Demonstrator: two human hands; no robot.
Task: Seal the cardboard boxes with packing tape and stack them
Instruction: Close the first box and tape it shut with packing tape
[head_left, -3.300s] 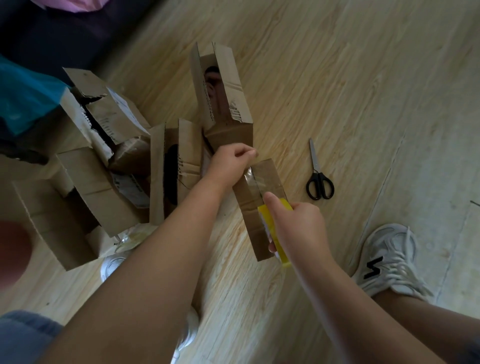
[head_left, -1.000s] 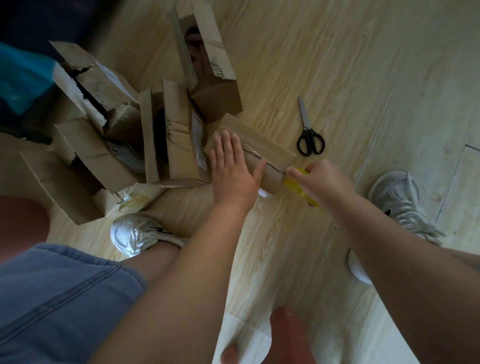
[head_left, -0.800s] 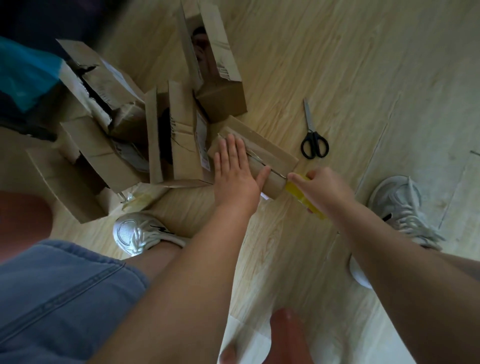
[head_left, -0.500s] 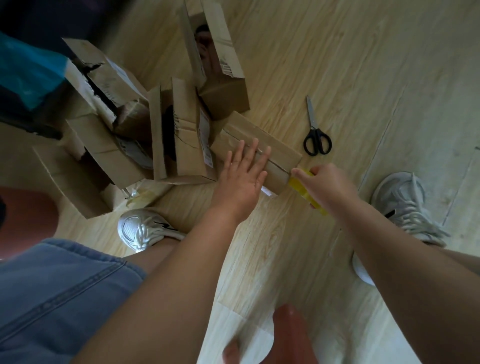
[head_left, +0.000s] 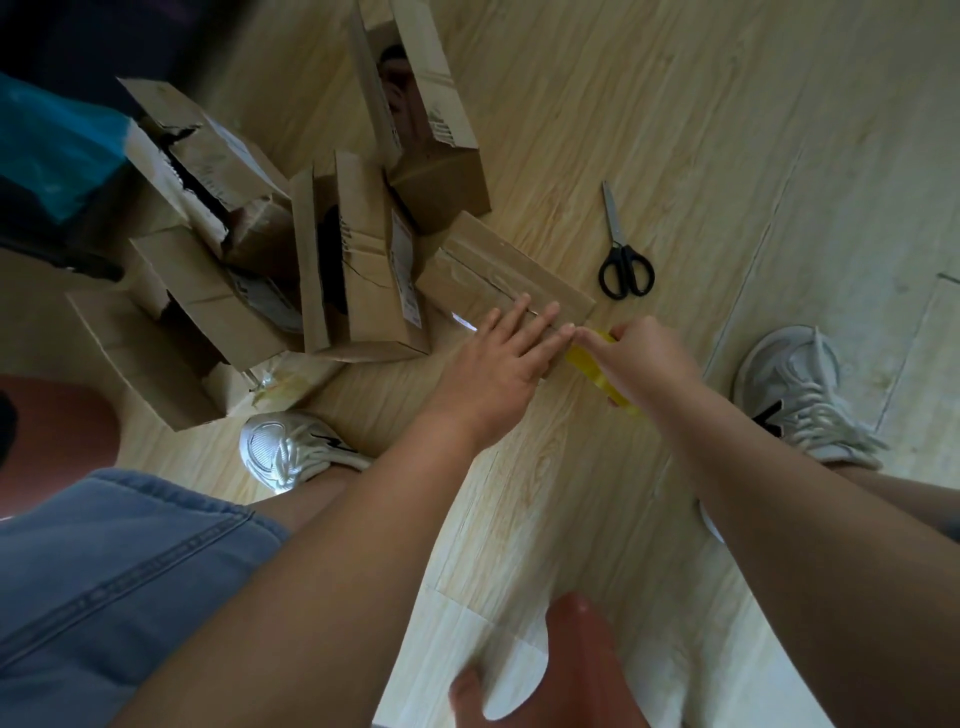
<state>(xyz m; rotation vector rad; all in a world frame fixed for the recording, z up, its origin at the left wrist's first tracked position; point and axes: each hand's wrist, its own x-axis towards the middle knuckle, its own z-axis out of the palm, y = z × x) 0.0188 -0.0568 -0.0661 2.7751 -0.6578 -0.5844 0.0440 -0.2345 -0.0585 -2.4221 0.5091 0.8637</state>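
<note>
The left grip (head_left: 498, 358), fingers flat, is pressing the box (head_left: 493, 265) beneath it. The right grip (head_left: 647, 358) is clutching tape (head_left: 584, 358) alongside.

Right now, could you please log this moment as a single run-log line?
step: taping seam | left hand: pressing flat on small box | right hand: gripping yellow tape roll at box end | scissors: beside box
</note>
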